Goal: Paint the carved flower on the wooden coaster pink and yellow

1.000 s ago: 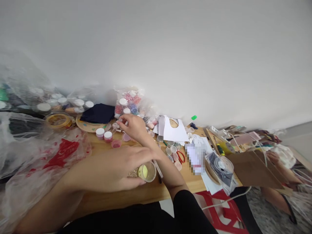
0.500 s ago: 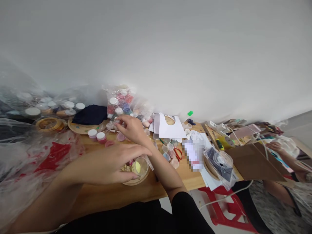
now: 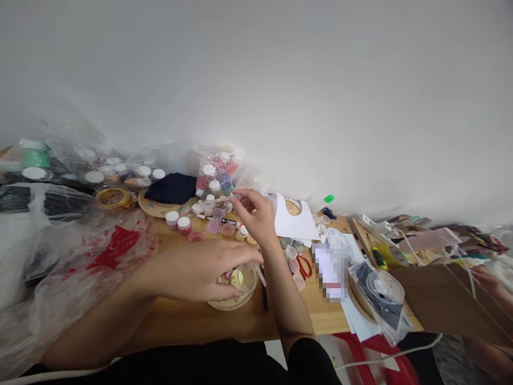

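Note:
My left hand (image 3: 204, 267) is over a round wooden embroidery hoop (image 3: 226, 306). Thumb and fingers curve around a small clear tub (image 3: 249, 278) with something yellow (image 3: 237, 279) in it or behind it. A translucent strip (image 3: 260, 275) sticks out near the fingertips. Farther back, my right hand (image 3: 258, 214) pinches a thin clear piece (image 3: 219, 202), too faint to name exactly. Below it lie a black tube marked B-7000 (image 3: 228, 222) and small pink tubs (image 3: 213, 226). White-lidded jars (image 3: 184, 224) stand to its left.
Red-handled scissors (image 3: 306, 266) lie beside several small tubs. White papers (image 3: 294, 227) and a bagged hoop (image 3: 379, 291) are on the right. Plastic bags (image 3: 92, 278) crowd the left. Bagged bead jars (image 3: 218, 168) line the wall. Another person's hand (image 3: 491, 280) is at far right, past a cardboard box (image 3: 444, 294).
The view has shifted left, so the table appears farther right. My right hand has drawn away from the jars with the thin clear piece. My left hand stays over the hoop.

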Demonstrator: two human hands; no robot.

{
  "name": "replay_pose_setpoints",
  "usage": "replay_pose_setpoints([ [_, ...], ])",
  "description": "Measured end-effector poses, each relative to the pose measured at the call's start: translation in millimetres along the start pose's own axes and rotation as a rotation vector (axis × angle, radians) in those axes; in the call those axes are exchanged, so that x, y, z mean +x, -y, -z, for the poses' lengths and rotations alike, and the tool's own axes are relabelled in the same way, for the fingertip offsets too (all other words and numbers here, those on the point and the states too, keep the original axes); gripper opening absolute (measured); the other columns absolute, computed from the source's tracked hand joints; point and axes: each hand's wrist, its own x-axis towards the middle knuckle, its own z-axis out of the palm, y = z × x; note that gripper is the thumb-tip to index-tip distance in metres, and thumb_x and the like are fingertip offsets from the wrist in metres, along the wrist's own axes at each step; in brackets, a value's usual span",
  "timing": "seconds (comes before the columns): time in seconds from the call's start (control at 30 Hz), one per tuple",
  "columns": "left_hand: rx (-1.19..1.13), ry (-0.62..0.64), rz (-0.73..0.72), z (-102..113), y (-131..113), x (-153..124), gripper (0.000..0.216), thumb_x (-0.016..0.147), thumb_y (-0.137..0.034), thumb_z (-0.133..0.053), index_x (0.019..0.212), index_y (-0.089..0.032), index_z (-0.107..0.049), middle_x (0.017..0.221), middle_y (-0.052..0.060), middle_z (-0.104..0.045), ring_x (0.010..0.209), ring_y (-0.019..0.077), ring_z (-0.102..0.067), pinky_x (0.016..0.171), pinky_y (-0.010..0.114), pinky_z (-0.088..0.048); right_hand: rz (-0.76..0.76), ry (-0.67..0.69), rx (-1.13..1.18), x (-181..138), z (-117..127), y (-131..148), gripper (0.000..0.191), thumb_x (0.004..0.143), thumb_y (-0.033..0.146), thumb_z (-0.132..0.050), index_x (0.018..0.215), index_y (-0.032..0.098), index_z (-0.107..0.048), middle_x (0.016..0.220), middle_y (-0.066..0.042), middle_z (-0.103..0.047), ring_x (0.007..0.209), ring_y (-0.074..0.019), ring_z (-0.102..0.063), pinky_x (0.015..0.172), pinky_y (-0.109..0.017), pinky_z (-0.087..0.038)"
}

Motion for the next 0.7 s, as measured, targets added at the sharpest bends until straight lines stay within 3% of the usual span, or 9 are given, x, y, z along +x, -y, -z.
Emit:
replay_pose_setpoints([
  [0.1, -0.03, 0.032, 0.043, 3, 3, 3, 0.051, 0.084, -0.013, -0.056, 0.134, -0.021, -0.062, 0.13, 0.006, -0.072, 0.113, 0.0246, -0.07, 0.094, 0.033, -0.054, -0.021, -0.151, 0.151, 0, 17, 0, 0.025, 0.086, 0.042, -0.069, 0.096, 0.02, -0.076, 0.082, -0.002, -0.075, 0.059, -0.0105, -0.059, 0.058, -0.025, -0.05],
  [0.3, -0.001, -0.141, 0.173, 9, 17, 3, 0.047, 0.091, -0.025, -0.059, 0.138, -0.023, -0.057, 0.139, 0.009, -0.068, 0.124, 0.0283, -0.067, 0.103, 0.039, -0.054, -0.017, -0.441, 0.385, -5, 54, 6, 0.027, 0.082, 0.047, -0.076, 0.087, 0.021, -0.073, 0.065, 0.002, -0.067, 0.047, -0.0087, -0.052, 0.045, -0.024, -0.04],
  [0.5, -0.081, -0.376, 0.362, 12, 28, -1, 0.059, 0.093, -0.048, -0.061, 0.147, -0.027, -0.05, 0.14, 0.009, -0.067, 0.113, 0.0287, -0.071, 0.092, 0.038, -0.059, 0.092, -0.605, 0.532, -16, 82, 8, 0.018, 0.08, 0.039, -0.078, 0.08, 0.021, -0.075, 0.056, 0.004, -0.061, 0.04, -0.007, -0.048, 0.039, -0.02, -0.034],
  [0.7, -0.18, -0.496, 0.391, 12, 22, 3, 0.063, 0.09, -0.057, -0.062, 0.146, -0.03, -0.051, 0.128, 0.007, -0.072, 0.1, 0.0278, -0.075, 0.077, 0.034, -0.06, 0.174, -0.664, 0.563, -25, 95, 19, 0.012, 0.079, 0.031, -0.077, 0.075, 0.019, -0.077, 0.057, 0.002, -0.065, 0.039, -0.0072, -0.049, 0.037, -0.019, -0.035],
])
